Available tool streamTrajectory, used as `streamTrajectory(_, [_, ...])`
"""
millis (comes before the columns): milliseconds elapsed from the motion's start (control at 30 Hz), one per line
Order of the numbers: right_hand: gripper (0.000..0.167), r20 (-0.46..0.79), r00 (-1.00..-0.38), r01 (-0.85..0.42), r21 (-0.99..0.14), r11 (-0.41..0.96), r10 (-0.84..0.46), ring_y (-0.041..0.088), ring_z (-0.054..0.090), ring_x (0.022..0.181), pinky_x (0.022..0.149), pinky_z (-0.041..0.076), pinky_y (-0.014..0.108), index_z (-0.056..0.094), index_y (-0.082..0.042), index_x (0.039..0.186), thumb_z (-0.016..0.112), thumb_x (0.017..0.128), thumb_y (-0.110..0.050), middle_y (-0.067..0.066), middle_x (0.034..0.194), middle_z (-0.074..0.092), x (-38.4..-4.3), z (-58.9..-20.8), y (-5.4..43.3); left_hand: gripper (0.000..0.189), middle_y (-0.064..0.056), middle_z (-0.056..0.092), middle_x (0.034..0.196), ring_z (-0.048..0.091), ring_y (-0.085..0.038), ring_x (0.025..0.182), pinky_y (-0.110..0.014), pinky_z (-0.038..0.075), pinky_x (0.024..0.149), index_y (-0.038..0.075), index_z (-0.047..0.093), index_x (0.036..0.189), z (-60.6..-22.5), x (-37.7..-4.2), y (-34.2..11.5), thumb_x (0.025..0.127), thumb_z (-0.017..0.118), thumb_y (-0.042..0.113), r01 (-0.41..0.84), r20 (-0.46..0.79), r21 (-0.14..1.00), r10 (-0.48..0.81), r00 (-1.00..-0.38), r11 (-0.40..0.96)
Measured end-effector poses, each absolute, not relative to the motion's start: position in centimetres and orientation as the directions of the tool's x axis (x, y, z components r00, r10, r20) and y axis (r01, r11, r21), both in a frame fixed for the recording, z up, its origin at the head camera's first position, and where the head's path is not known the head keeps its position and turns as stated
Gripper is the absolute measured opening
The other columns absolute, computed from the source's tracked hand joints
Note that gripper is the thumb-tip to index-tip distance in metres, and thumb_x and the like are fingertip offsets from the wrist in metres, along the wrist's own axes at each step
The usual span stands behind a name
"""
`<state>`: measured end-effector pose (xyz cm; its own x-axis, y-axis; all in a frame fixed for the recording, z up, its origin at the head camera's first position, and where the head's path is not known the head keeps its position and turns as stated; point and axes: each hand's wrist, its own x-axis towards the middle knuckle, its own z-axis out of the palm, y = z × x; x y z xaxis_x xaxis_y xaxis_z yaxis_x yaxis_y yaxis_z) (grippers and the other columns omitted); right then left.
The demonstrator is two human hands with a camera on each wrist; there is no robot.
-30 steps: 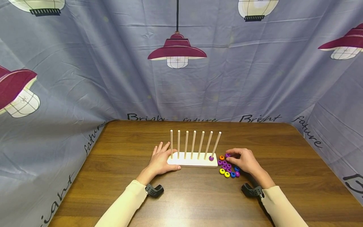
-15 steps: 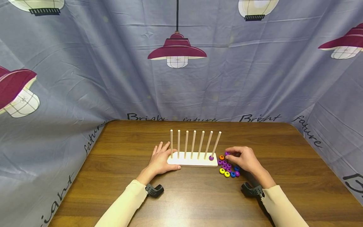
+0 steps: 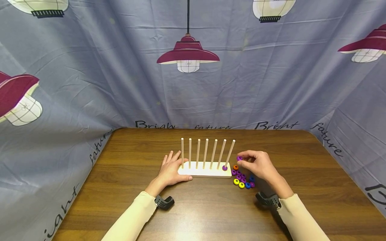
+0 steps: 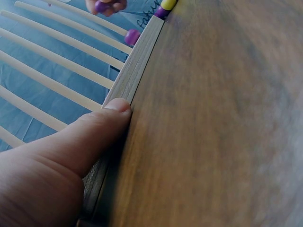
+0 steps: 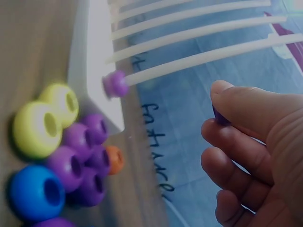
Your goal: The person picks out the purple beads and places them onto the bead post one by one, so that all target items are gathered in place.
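Note:
A wooden peg rack [image 3: 208, 172] with a pale base and several upright rods stands mid-table. My left hand [image 3: 170, 172] holds its left end, thumb [image 4: 116, 106] along the front edge and the index finger at the back; the other fingers spread past it. One purple bead [image 3: 224, 168] sits at the foot of the rightmost rod. Between thumb and fingertips, my right hand [image 3: 260, 165] pinches another purple bead [image 3: 239, 158], raised to the right of that rod. In the right wrist view the thumb mostly hides the pinched bead [image 5: 220, 118].
Loose beads lie close together off the rack's right end: several purple beads [image 5: 65, 163], an orange bead [image 3: 236, 167], yellow beads [image 3: 236, 181] and blue beads [image 3: 248, 185]. The brown wooden table [image 3: 193, 207] ends at a printed grey-blue curtain [image 3: 135, 83] behind and at both sides.
My right hand has lifted the pinched purple bead up from beside the pile and moved slightly left, toward the rightmost rod. The left hand and the rack stay where they were.

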<state>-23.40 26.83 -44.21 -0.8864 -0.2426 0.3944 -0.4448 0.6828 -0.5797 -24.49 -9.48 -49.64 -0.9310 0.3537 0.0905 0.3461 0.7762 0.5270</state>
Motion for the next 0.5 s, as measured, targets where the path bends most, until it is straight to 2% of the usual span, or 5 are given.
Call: streamTrajectory(500, [0.016,0.494,-0.825,-0.539,-0.545,0.641,-0.273,-0.007,0.057,0.066,0.057,0.048,0.014,0.079,-0.004,0.092,0.085,0.077,-0.001,0.005,0.077,0.076,-24.3,-40.1,25.9,0.074,-0.022,0.036,0.163,0.019,-0.051,0.155,-0.066,0.011,0.125,0.018,0.065,0.136,-49.6,-24.4,-9.5,0.073,0.085,0.053,0.338,0.082,0.541,0.352,-0.932,0.77])
